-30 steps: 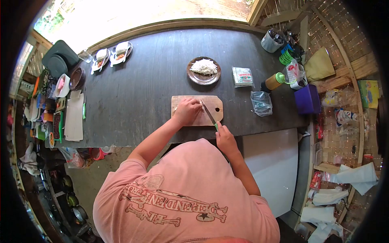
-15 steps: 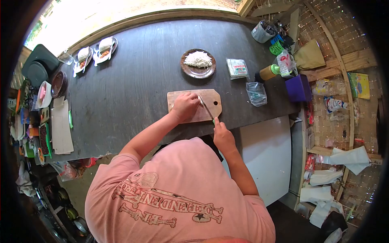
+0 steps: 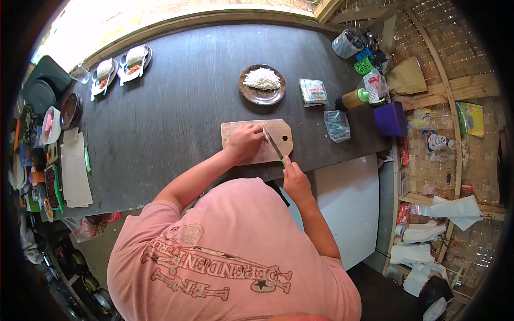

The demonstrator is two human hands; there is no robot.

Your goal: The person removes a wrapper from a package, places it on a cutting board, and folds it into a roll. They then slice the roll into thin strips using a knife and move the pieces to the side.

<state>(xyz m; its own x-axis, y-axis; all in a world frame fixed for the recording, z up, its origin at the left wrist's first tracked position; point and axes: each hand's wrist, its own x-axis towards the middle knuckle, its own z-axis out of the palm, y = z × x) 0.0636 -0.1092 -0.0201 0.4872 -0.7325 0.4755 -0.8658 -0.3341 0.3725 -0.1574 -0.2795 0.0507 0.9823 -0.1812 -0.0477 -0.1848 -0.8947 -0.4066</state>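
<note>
A wooden cutting board (image 3: 279,131) lies at the near edge of the dark table. My right hand (image 3: 296,177) is closed round the green handle of a knife (image 3: 274,144), whose blade slants over the board toward my left fingertips. My left hand (image 3: 246,142) rests on the board with its fingers curled down, pressing on something mostly hidden beneath them. A small whitish bit shows between those fingertips and the blade. Beyond the board stands a brown plate (image 3: 262,98) heaped with thin white shreds (image 3: 262,78).
Two plates of food (image 3: 103,76) (image 3: 135,63) sit at the far left. To the right are a napkin pack (image 3: 313,92), a clear plastic bag (image 3: 337,126), a bottle with a green cap (image 3: 355,98) and a purple container (image 3: 390,118). Stacked brown plates (image 3: 71,111) stand left.
Both hands and the knife keep nearly the same place on the board. The blade has shifted very slightly, and the camera view has turned a little.
</note>
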